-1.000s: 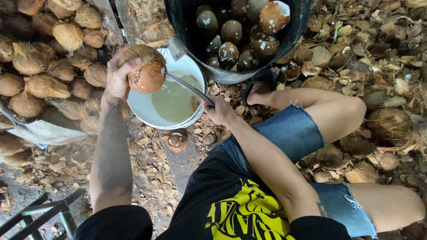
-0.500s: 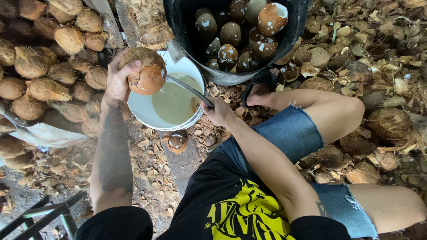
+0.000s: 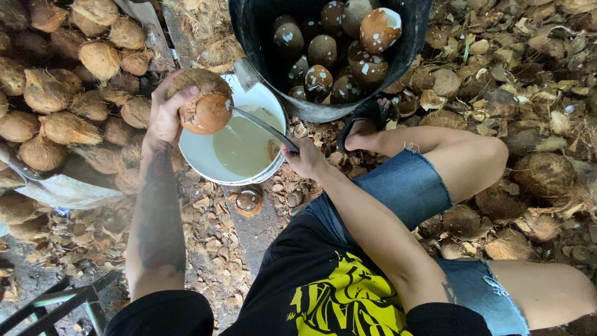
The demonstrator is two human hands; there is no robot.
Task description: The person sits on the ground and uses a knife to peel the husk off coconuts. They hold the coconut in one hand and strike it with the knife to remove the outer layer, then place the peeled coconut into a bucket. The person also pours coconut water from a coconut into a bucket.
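Observation:
My left hand [image 3: 163, 115] grips a brown husked coconut [image 3: 204, 102] tilted over a white bucket [image 3: 198, 157] that holds pale cloudy liquid. My right hand [image 3: 305, 157] is closed on the handle of a long dark metal blade [image 3: 261, 127]; its tip touches the coconut's lower side above the liquid. A small piece of coconut shell [image 3: 247, 200] lies on the ground just in front of the bucket.
A black tub [image 3: 264, 56] of peeled coconuts stands behind the bucket. Unpeeled husked coconuts [image 3: 56, 93] are piled at the left. Shell and husk scraps [image 3: 528, 124] cover the ground on the right. My sandalled foot [image 3: 367, 118] rests beside the tub. A metal frame [image 3: 56, 305] sits bottom left.
The coconut and both hands stay nearly in place over the bucket; the blade tip remains against the coconut with only slight shifts.

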